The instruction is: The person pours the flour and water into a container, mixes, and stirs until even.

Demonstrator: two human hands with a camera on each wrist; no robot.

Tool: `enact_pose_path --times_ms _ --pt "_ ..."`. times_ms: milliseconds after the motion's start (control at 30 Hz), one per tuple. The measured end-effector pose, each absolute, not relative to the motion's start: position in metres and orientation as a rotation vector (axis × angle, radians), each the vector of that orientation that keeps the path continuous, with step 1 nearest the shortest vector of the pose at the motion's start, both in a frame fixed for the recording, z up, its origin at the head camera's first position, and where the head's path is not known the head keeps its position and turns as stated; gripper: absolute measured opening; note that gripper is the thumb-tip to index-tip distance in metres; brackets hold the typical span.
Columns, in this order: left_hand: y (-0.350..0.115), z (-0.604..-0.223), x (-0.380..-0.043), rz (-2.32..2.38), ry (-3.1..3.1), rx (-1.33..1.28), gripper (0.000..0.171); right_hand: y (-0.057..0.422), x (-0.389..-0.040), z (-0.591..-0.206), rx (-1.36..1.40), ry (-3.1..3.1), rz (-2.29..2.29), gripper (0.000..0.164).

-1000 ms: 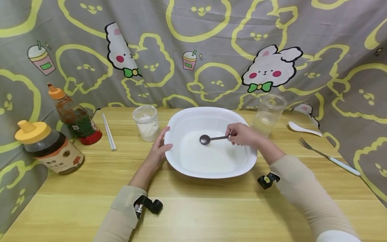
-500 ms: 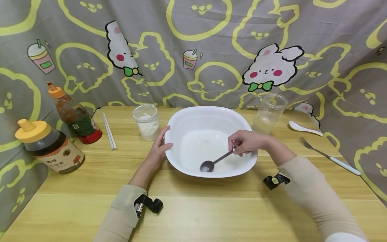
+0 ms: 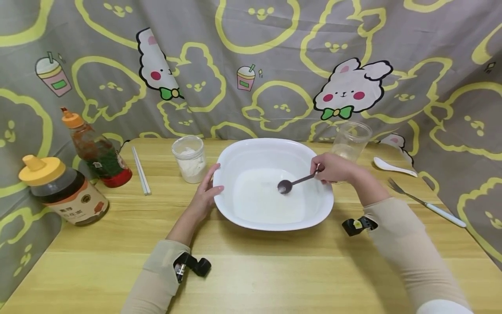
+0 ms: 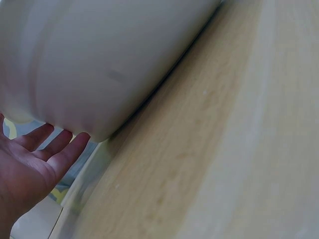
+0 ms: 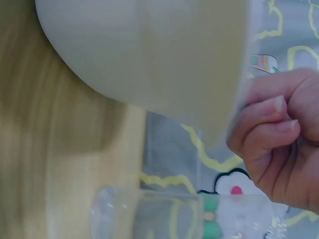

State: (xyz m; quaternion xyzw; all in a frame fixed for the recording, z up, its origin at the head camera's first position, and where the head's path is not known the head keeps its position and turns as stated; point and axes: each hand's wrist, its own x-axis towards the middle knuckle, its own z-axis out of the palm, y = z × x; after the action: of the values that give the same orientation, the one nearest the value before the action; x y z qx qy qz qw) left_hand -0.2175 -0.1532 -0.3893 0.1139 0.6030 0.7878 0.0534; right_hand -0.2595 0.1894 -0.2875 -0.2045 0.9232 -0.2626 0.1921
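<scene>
A white oval basin [image 3: 274,150] holds a milky white liquid [image 3: 259,200]. My left hand [image 3: 201,196] holds its left rim, thumb and one finger over the edge. In the left wrist view, the other fingers [image 4: 72,147] touch the basin's outer wall. My right hand [image 3: 333,168] pinches the handle of a dark measuring spoon [image 3: 285,186]. The spoon's round bowl is over the liquid; whether it touches the surface I cannot tell. In the right wrist view, the right hand [image 5: 279,134] has curled fingers beside the basin's rim, and the spoon is hidden.
A jar of white powder [image 3: 190,161] stands left of the basin. Behind the right hand is a clear plastic jar [image 3: 351,139]. White spoon [image 3: 394,167] and fork [image 3: 427,204] lie right. Chopsticks [image 3: 141,170], a sauce bottle [image 3: 100,152] and a yellow-capped bottle [image 3: 66,192] are left.
The measuring spoon swept toward the basin's near side, then back away and to the right with my right hand. My left hand stays on the rim.
</scene>
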Motion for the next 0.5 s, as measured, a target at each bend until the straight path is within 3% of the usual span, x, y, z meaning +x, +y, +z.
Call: enact_pose_path --times_ms 267,500 --pt "-0.153 -0.389 -0.216 2.401 1.822 0.376 0.067 0.161 -0.271 -0.309 -0.44 2.684 -0.914 0.01" --pt "-0.153 -0.388 -0.217 2.397 1.822 0.372 0.066 0.142 -0.272 -0.323 -0.556 2.534 -1.049 0.009"
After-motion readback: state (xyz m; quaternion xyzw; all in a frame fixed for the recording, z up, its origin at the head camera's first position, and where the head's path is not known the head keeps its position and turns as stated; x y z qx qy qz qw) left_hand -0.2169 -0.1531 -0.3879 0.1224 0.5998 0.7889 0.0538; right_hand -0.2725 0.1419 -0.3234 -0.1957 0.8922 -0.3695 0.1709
